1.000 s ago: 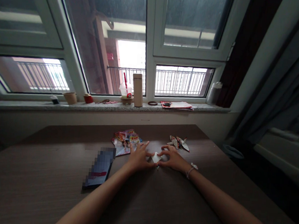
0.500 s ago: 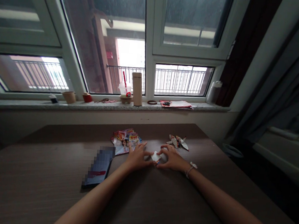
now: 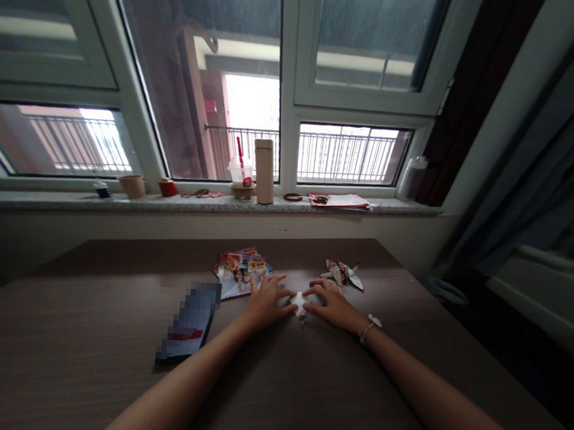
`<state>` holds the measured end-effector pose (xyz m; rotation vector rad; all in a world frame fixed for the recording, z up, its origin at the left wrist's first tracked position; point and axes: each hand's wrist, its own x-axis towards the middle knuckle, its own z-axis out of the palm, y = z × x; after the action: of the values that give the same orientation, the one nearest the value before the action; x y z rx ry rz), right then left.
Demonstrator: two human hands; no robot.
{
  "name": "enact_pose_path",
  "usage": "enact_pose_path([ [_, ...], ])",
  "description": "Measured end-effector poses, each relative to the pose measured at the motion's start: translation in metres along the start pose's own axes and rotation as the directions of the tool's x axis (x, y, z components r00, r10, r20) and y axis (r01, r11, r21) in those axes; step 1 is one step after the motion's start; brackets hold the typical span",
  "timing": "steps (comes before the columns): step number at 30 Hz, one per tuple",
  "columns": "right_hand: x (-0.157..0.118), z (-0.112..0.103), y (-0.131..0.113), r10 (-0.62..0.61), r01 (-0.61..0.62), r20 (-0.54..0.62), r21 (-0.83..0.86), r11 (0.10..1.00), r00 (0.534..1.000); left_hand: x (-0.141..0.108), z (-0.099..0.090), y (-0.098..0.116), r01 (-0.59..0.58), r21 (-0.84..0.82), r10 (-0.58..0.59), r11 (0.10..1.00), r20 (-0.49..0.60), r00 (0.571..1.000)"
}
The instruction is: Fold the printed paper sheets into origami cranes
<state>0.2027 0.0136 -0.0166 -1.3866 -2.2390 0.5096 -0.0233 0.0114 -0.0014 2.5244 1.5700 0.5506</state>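
Observation:
Between my hands, on the brown table, is a small piece of folded paper, mostly white with a coloured printed tip pointing towards me. My left hand pinches its left side with thumb and index finger, while the other fingers stay loosely spread. On the opposite side my right hand, with a pale bracelet at the wrist, grips the paper's right edge in the same way. Finished-looking folded paper shapes with pointed ends lie just beyond my right hand. Colourful printed leaflets are fanned out behind my left hand.
A phone with a blurred screen lies left of my left forearm. Along the windowsill stand a beige flask, a drink cup with a red straw, a paper cup, scissors and a white bottle.
My fingers have shifted slightly on the folded paper, and more of its white face and printed tip now shows. The things around it have stayed put.

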Motion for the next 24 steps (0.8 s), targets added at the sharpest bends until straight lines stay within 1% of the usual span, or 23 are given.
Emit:
enact_pose_path([
  [3,0.002,0.004,0.002,0.008,-0.009,-0.034,-0.026,1.000,0.999,0.000,0.001,-0.002,0.012,-0.002,-0.012,1.000,0.003,1.000],
  [9,0.003,0.004,0.004,0.018,-0.018,-0.021,-0.017,1.000,1.000,-0.001,0.004,-0.001,-0.033,-0.004,0.033,0.999,0.003,0.999],
  [12,0.003,0.003,0.005,0.011,-0.011,-0.002,-0.008,1.000,1.000,0.000,0.003,0.001,-0.016,-0.014,0.016,1.000,0.010,1.000],
  [15,0.003,0.003,0.005,0.016,-0.016,-0.015,0.003,1.000,1.000,0.002,0.002,0.001,0.016,-0.057,-0.015,0.998,0.004,1.000],
  [20,0.002,0.004,0.001,0.011,-0.007,-0.083,0.044,0.999,0.996,0.006,0.002,-0.005,0.104,-0.183,-0.117,0.978,-0.062,0.991],
  [24,0.003,0.006,0.003,0.007,0.008,-0.125,0.115,0.993,0.992,0.009,0.002,-0.009,0.115,-0.269,-0.157,0.956,-0.139,0.978],
])
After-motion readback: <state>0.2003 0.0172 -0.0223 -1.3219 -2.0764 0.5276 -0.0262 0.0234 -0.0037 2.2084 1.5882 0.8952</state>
